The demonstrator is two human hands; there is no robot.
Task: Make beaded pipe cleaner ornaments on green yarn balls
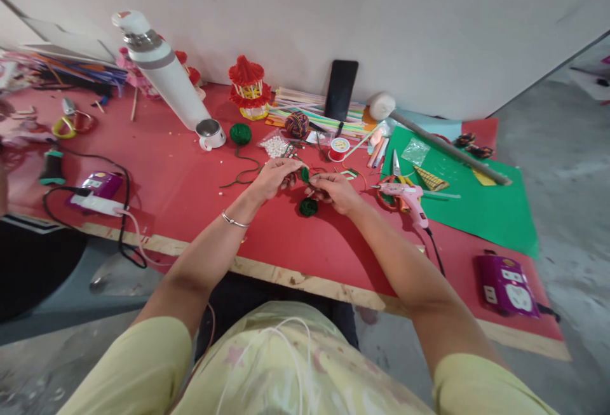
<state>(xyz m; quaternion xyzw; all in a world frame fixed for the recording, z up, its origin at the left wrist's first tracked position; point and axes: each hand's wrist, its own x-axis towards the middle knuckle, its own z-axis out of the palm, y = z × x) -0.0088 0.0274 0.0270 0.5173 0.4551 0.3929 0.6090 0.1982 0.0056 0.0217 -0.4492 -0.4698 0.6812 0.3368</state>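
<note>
Both my hands meet over the middle of the red table [181, 186]. My left hand [276, 176] pinches a small green yarn-wrapped piece [305, 175], fingers closed on it. My right hand [336, 189] is closed on the same piece from the other side. A second small green coil [308, 207] lies on the table just below my hands. A green yarn ball [240, 133] sits farther back, its loose strand [241, 173] trailing toward my left hand.
A pink glue gun [407, 199] and orange-handled scissors [395, 180] lie right of my hands on a green sheet [476, 205]. A white bottle [159, 68], cup [210, 133], bead bag [276, 145], red spool [339, 148], multicoloured yarn ball [297, 124], phone [341, 89], straws, power strips at both sides.
</note>
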